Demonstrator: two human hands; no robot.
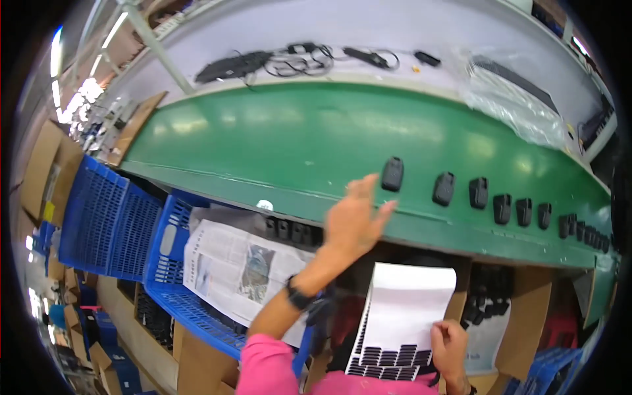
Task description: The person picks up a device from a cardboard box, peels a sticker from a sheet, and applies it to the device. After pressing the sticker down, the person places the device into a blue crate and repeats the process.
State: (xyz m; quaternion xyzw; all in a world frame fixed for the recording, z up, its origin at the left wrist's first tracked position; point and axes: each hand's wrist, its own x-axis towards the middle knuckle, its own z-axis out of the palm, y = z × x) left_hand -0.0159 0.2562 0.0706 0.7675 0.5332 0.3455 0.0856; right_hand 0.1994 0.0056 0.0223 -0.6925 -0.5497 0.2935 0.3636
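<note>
My left hand reaches over the front edge of the green bench with its fingers apart and nothing in it; it looks slightly blurred. Just beyond its fingertips stands a small black handheld device. To its right, a row of similar black devices runs along the bench. Low in front of me, my right hand pinches the right edge of a white label sheet. Black strip labels cover the lower part of that sheet, while its upper part is bare white.
A blue plastic crate lined with newspaper sits below the bench at left, holding several black devices. Cardboard boxes stand below at right. Along the back shelf lie cables and clear plastic wrap.
</note>
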